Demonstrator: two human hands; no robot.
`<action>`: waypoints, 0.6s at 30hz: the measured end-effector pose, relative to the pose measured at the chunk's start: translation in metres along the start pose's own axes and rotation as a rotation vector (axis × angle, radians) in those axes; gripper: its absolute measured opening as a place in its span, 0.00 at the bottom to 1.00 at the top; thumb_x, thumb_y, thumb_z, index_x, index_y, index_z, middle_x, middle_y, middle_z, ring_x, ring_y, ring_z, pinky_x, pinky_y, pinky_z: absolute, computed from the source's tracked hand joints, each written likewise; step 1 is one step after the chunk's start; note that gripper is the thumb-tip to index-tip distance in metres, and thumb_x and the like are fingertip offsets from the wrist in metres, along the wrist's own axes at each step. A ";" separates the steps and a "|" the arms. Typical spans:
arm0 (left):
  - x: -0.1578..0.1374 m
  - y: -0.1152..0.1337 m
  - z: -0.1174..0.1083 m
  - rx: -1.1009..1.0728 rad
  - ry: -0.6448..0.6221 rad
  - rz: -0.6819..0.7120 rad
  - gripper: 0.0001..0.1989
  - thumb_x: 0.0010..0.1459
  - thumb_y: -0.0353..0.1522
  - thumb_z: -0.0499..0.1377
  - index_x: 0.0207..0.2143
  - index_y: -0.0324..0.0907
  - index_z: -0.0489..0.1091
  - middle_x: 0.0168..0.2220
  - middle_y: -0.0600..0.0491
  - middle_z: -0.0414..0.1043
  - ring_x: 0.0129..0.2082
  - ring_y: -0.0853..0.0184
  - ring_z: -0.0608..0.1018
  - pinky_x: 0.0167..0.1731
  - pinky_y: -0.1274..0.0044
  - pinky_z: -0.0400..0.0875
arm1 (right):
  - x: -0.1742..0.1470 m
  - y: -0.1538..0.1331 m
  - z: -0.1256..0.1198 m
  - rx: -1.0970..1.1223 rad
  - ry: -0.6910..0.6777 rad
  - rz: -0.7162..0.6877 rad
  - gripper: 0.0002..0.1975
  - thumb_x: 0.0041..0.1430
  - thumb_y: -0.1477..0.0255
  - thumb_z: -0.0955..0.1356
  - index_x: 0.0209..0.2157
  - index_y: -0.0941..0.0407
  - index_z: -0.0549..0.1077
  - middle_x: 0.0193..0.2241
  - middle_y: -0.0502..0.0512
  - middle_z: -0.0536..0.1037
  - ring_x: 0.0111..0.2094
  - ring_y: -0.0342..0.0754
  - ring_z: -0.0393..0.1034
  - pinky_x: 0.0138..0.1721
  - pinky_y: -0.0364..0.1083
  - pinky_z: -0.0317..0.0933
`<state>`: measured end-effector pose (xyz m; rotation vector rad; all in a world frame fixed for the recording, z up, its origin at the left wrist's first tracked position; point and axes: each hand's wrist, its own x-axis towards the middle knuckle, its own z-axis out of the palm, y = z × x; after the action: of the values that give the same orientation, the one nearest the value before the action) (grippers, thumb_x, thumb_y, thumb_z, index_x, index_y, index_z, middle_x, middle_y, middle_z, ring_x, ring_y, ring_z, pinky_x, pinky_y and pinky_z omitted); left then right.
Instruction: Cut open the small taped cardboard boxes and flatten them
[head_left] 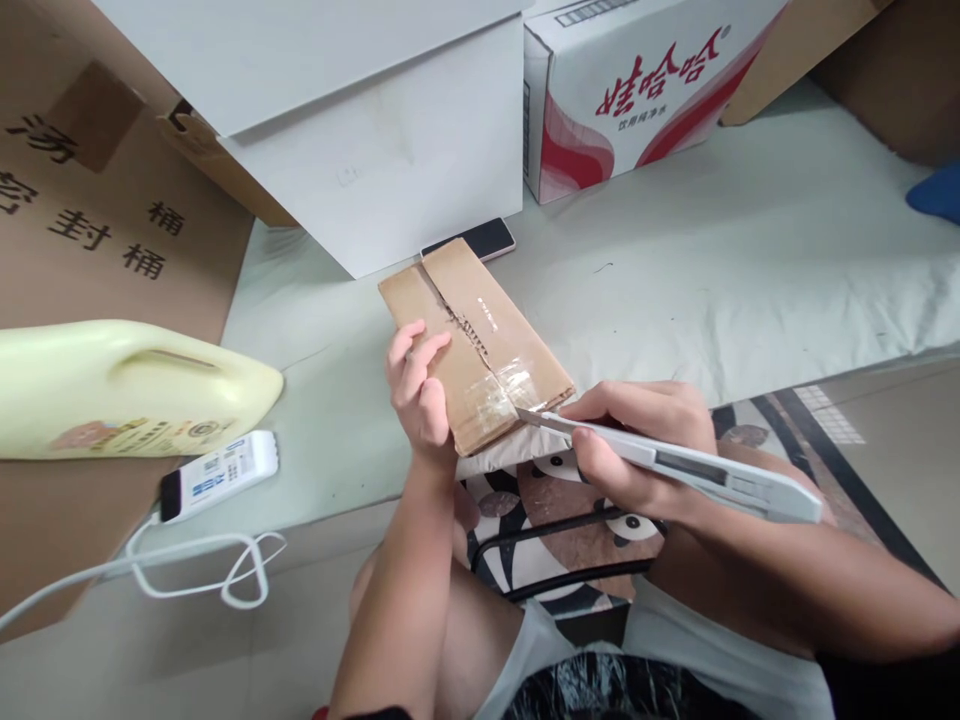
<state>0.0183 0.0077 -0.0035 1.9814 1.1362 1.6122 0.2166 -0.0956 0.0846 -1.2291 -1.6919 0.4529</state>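
Observation:
A small flat cardboard box [517, 330] lies tilted at the front edge of the covered surface, its top seam torn open partway and clear tape across the near end. My left hand [420, 385] grips the box's left side, fingers bent over the top. In my right hand [645, 430] is a white utility knife [697, 470], held with thumb and fingers around its body. The knife's blade [536, 415] is out, and its tip meets the taped seam at the near edge of the box.
Behind the box lies a dark phone [487, 240], beside a large white box [390, 150]. A red-and-white carton [645, 100] stands at the back. To the left are a yellow bottle [135, 390], a white device [225, 475] with a cable [195, 545], and a big brown carton [112, 230].

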 end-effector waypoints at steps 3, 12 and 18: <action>0.002 -0.001 -0.002 -0.006 -0.023 -0.014 0.23 0.68 0.40 0.46 0.49 0.41 0.77 0.57 0.43 0.72 0.63 0.54 0.70 0.64 0.61 0.67 | -0.001 0.002 -0.007 0.054 -0.054 -0.016 0.09 0.61 0.73 0.65 0.26 0.53 0.72 0.15 0.47 0.71 0.14 0.39 0.62 0.16 0.42 0.54; -0.005 0.023 -0.031 0.034 -0.199 0.055 0.34 0.62 0.54 0.54 0.67 0.52 0.59 0.72 0.46 0.50 0.74 0.47 0.53 0.69 0.52 0.57 | 0.009 0.048 -0.004 0.397 0.470 -0.020 0.05 0.56 0.73 0.64 0.30 0.51 0.71 0.28 0.52 0.74 0.31 0.50 0.72 0.33 0.52 0.66; -0.007 0.044 -0.016 0.156 -0.256 0.122 0.40 0.56 0.47 0.65 0.67 0.50 0.55 0.70 0.43 0.50 0.73 0.46 0.54 0.71 0.48 0.47 | 0.013 0.070 -0.002 -0.148 0.311 0.109 0.10 0.54 0.80 0.64 0.36 0.52 0.69 0.32 0.51 0.75 0.30 0.47 0.69 0.33 0.48 0.62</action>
<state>0.0196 -0.0285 0.0274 2.3186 1.0881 1.3089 0.2542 -0.0551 0.0395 -1.4239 -1.4175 0.1898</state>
